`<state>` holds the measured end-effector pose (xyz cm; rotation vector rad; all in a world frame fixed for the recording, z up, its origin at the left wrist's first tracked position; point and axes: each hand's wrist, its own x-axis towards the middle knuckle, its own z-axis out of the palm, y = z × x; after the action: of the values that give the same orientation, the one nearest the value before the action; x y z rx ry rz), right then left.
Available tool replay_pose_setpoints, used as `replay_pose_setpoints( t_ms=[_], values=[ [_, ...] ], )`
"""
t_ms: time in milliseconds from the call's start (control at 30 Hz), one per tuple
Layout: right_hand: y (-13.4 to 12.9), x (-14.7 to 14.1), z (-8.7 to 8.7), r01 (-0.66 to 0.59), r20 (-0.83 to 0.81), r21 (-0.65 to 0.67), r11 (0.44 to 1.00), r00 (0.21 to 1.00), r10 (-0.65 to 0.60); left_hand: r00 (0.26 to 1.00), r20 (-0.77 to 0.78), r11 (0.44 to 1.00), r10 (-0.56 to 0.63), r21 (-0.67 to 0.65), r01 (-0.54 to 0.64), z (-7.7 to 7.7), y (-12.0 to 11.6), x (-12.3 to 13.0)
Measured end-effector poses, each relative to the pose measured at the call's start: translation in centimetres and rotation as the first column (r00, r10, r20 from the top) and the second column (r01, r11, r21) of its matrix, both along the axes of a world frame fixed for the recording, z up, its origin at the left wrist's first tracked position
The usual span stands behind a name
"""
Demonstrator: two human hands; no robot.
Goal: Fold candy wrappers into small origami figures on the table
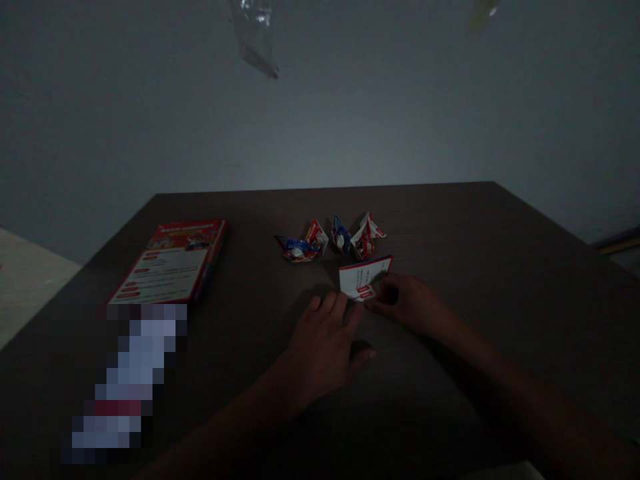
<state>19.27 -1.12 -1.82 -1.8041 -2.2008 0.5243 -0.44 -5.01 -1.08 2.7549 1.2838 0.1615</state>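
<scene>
A small printed sheet of paper [361, 277], white with red and blue edges, stands half folded on the dark table. My right hand [407, 301] pinches its right side between thumb and fingers. My left hand [327, 337] lies palm down with its fingers spread, the fingertips at the paper's lower left edge. Just beyond the sheet stand folded paper pieces in red, blue and white: one boat-like piece [303, 247] on the left, and a blue piece [341, 235] beside a red and white piece [369, 238] on the right.
On the left lies a stack of printed leaflets [173, 267] with a red top. A pixelated patch [135, 373] hides what is below it. The brown table [475, 227] reaches back to a pale wall [350, 120], where a clear plastic bag [257, 40] hangs.
</scene>
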Motion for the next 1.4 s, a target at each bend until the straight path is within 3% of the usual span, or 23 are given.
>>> replay_pose_setpoints(
  t_ms=[800, 967, 1033, 1100, 1233, 1400],
  values=[
    [-0.3, 2.9, 1.0, -0.013, 0.057, -0.19, 0.982, 0.998, 0.025, 0.998, 0.067, 1.0, 0.009, -0.01, -0.008, -0.1, 0.3, -0.1],
    [0.2, 3.9, 1.0, -0.025, -0.007, -0.255, 0.967, 1.0, 0.024, 0.997, 0.071, 1.0, 0.0, -0.013, 0.001, -0.1, 0.4, -0.2],
    [0.6, 4.2, 0.8, -0.055, -0.105, -0.244, 0.968, 0.994, 0.03, 0.997, 0.077, 1.0, -0.011, -0.018, 0.012, 0.0, 0.6, -0.2],
    [0.9, 4.3, 0.5, -0.006, -0.176, -0.212, 0.977, 0.984, -0.032, 0.996, 0.085, 0.999, -0.023, -0.021, 0.024, 0.0, 0.7, -0.3],
    [1.2, 3.6, 0.3, 0.103, -0.144, -0.083, 0.991, 0.983, -0.114, 0.995, 0.091, 0.999, -0.033, -0.025, 0.035, 0.1, 1.0, -0.5],
    [1.3, 3.0, -0.3, 0.029, -0.211, -0.013, 0.999, 0.977, -0.031, 0.993, 0.107, 0.999, -0.043, -0.025, 0.046, 0.1, 1.2, -0.6]
  ],
)
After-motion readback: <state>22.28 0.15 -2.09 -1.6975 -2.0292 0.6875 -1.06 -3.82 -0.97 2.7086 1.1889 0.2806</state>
